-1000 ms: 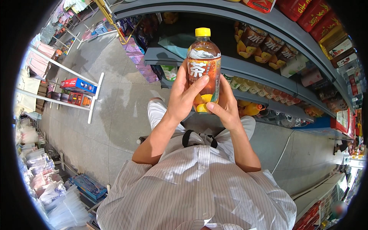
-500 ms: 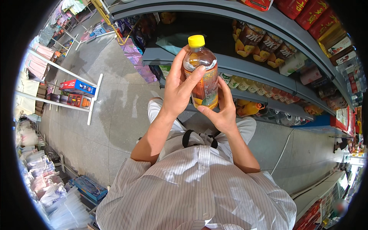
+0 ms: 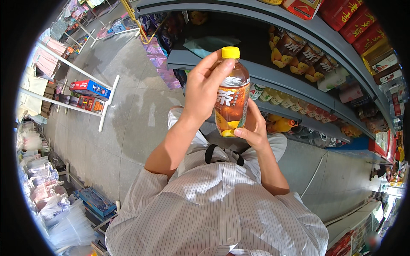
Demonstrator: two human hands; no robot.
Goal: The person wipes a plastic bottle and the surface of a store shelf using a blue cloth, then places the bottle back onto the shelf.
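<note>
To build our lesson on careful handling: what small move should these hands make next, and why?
Probably firm the right hand around the bottle before shifting the left hand: the right supports it low, near the base, while the left grips high, beside the yellow cap.

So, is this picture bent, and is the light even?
Head view: bent, with the grey shelf bowing and the corners black; head view: uneven, with bright patches and shadows across the striped shirt and glare at the right edge; head view: the bottle looks fairly sharp.
</note>
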